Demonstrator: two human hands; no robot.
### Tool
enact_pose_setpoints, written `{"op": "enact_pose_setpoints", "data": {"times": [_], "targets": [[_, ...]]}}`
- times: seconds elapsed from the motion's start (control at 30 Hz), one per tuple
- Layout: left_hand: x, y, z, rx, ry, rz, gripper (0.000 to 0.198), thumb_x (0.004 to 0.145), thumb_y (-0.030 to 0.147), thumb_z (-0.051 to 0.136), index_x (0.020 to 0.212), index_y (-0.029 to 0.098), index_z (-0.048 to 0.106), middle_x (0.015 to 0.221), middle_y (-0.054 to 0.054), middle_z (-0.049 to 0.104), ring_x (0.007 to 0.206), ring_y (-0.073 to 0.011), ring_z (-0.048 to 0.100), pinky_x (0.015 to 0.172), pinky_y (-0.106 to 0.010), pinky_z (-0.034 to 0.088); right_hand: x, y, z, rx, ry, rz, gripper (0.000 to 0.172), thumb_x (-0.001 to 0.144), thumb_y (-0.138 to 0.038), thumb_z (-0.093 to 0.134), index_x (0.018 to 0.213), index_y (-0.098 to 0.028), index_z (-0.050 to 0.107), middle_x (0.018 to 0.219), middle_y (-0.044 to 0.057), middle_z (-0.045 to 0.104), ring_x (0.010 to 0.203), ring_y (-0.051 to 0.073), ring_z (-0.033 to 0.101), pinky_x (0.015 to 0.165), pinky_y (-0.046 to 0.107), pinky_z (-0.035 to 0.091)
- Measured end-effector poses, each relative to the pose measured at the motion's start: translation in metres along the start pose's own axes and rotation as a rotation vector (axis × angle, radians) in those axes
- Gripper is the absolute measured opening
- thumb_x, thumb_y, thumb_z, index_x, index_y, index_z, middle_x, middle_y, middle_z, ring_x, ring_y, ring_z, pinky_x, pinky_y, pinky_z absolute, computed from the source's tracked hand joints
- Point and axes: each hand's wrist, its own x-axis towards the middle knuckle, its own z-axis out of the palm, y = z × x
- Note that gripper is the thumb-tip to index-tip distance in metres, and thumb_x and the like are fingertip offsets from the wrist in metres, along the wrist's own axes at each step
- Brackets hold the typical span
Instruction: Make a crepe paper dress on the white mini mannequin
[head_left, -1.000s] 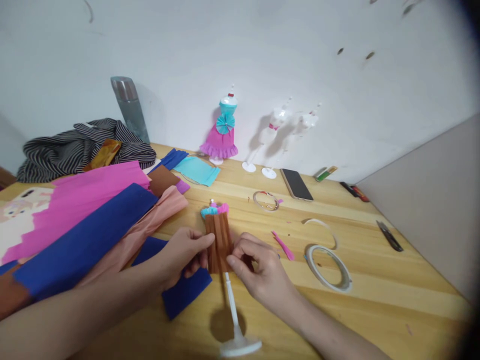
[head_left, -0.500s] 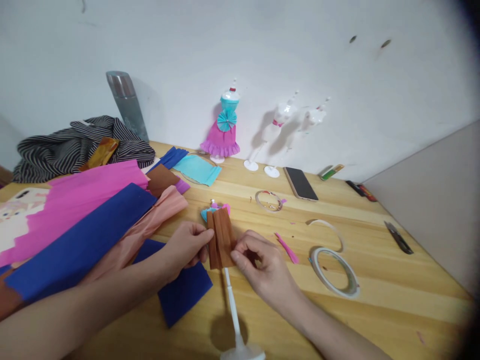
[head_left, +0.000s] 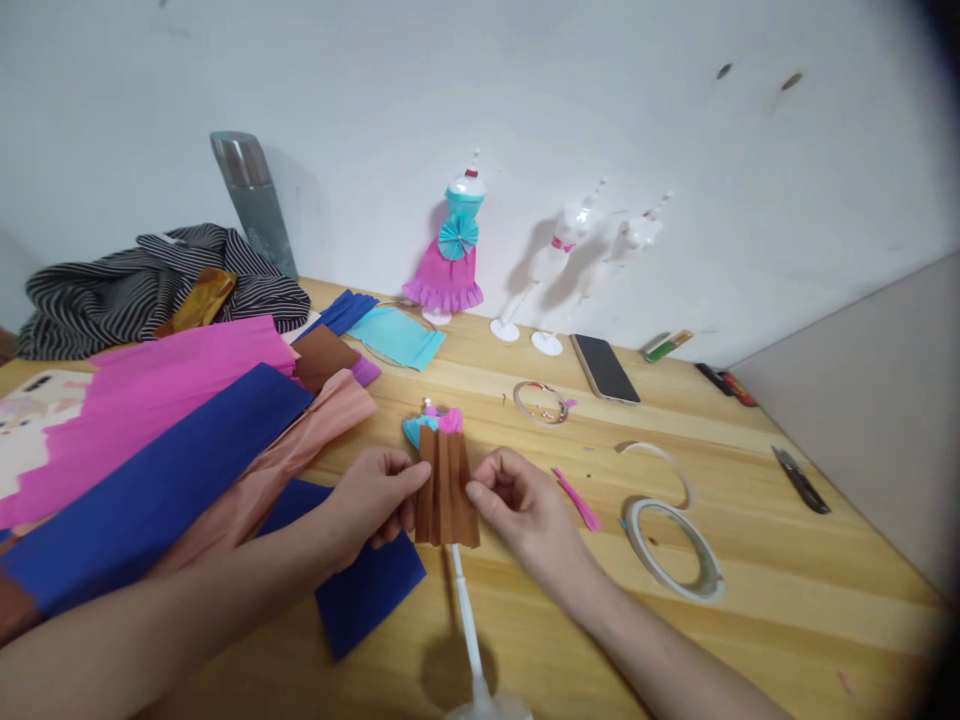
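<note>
A pleated piece of brown paper (head_left: 448,490) hangs over the front of a small mannequin with a pink and blue top (head_left: 450,421). The mannequin's white stand (head_left: 468,625) leans away over the table. My left hand (head_left: 386,495) pinches the left edge of the brown paper between thumb and fingers. On the other side, my right hand (head_left: 517,505) grips the paper's right edge with thumb and forefinger. A folded dark blue sheet (head_left: 371,600) lies beneath my left forearm.
Pink paper (head_left: 180,385), a long blue strip (head_left: 165,480) and striped cloth lie at the left. A dressed mannequin (head_left: 450,270) stands by the wall. Rightward are a phone (head_left: 604,368), a tape roll (head_left: 675,550) and a knife (head_left: 801,480).
The brown paper is spread wider and sits slightly lower, showing more of the pink top. My right hand has shifted slightly right and up.
</note>
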Motion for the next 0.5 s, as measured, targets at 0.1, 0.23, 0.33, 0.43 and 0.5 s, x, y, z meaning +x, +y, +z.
{"op": "enact_pose_setpoints", "data": {"times": [0.1, 0.23, 0.33, 0.43, 0.5], "targets": [[-0.002, 0.001, 0.001, -0.035, -0.015, -0.017, 0.04, 0.07, 0.053, 0.061, 0.058, 0.018, 0.044, 0.04, 0.005, 0.049, 0.026, -0.0033, 0.033, 0.025, -0.014, 0.022, 0.01, -0.001, -0.001, 0.078, 0.012, 0.05, 0.024, 0.072, -0.033, 0.064, 0.063, -0.019, 0.046, 0.057, -0.004, 0.045, 0.051, 0.009, 0.041, 0.047, 0.021, 0.034], [-0.005, 0.003, 0.001, -0.083, -0.044, -0.026, 0.04, 0.068, 0.053, 0.063, 0.058, 0.018, 0.045, 0.04, 0.005, 0.05, 0.027, -0.003, 0.034, 0.025, -0.013, 0.022, 0.017, -0.006, -0.002, 0.131, -0.025, 0.097, 0.026, 0.069, -0.032, 0.066, 0.061, -0.019, 0.045, 0.052, -0.006, 0.043, 0.046, 0.007, 0.036, 0.044, 0.021, 0.03], [-0.007, 0.005, 0.0, -0.108, -0.058, -0.026, 0.041, 0.067, 0.055, 0.063, 0.059, 0.018, 0.046, 0.04, 0.005, 0.051, 0.027, -0.0033, 0.034, 0.025, -0.013, 0.022, 0.018, -0.01, -0.001, 0.137, -0.01, 0.059, 0.024, 0.069, -0.033, 0.066, 0.062, -0.019, 0.047, 0.054, -0.005, 0.045, 0.048, 0.008, 0.039, 0.046, 0.021, 0.033], [-0.007, 0.005, 0.0, -0.144, -0.049, -0.035, 0.04, 0.065, 0.053, 0.065, 0.06, 0.018, 0.046, 0.04, 0.005, 0.05, 0.027, -0.0034, 0.034, 0.025, -0.013, 0.022, 0.018, -0.008, 0.003, 0.126, 0.007, 0.047, 0.02, 0.069, -0.032, 0.064, 0.063, -0.019, 0.05, 0.056, -0.004, 0.047, 0.05, 0.009, 0.043, 0.048, 0.022, 0.036], [-0.006, 0.004, 0.0, -0.189, -0.047, -0.046, 0.039, 0.063, 0.051, 0.067, 0.06, 0.018, 0.045, 0.041, 0.005, 0.05, 0.027, -0.0032, 0.034, 0.026, -0.013, 0.021, 0.017, -0.005, 0.007, 0.111, 0.009, 0.047, 0.017, 0.069, -0.031, 0.062, 0.064, -0.018, 0.052, 0.056, -0.003, 0.049, 0.05, 0.01, 0.044, 0.048, 0.023, 0.036]]}}
